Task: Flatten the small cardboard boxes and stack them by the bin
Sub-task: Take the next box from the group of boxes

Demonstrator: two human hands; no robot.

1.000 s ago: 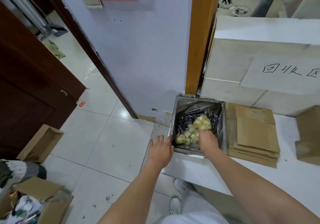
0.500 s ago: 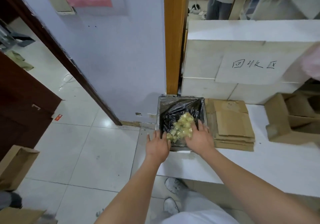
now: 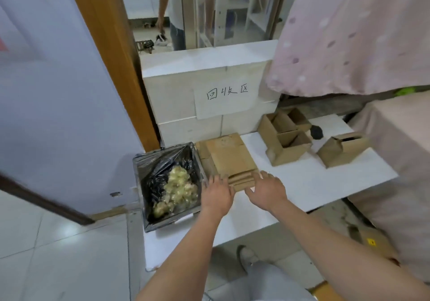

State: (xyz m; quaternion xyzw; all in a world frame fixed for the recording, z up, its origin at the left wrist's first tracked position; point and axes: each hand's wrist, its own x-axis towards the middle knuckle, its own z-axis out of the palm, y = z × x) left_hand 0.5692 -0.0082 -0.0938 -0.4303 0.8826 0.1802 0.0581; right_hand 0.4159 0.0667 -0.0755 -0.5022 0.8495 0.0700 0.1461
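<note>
Both hands lie flat with fingers spread, left hand (image 3: pixel 216 194) and right hand (image 3: pixel 267 190) touching the near edge of the flattened cardboard stack (image 3: pixel 229 158), which lies just beside the bin (image 3: pixel 139 172), unflattened boxes (image 3: pixel 287 142) well beyond it.

The square bin (image 3: pixel 196 161) wears a glossy black plastic liner (image 3: pixel 153 177), and the crumpled wrap (image 3: pixel 179 189) inside it is pale yellow. Just right of the bin, the stack of flattened cardboard boxes (image 3: pixel 229 155) is plain tan brown, as are the two unflattened cardboard boxes (image 3: pixel 285 137) (image 3: pixel 342 149) farther right of the bin. All sit on a plain white surface (image 3: pixel 302 184). Behind the bin, the white paper sheet (image 3: pixel 224 99) carries black handwritten characters on off-white tiles (image 3: pixel 176 96). Up and right of the bin hangs a pale pink cloth (image 3: pixel 353 33) dotted in white and mauve. Left of the bin, the wall (image 3: pixel 58 103) is pale lilac-blue beside an orange-brown wooden frame (image 3: pixel 111 51).
</note>
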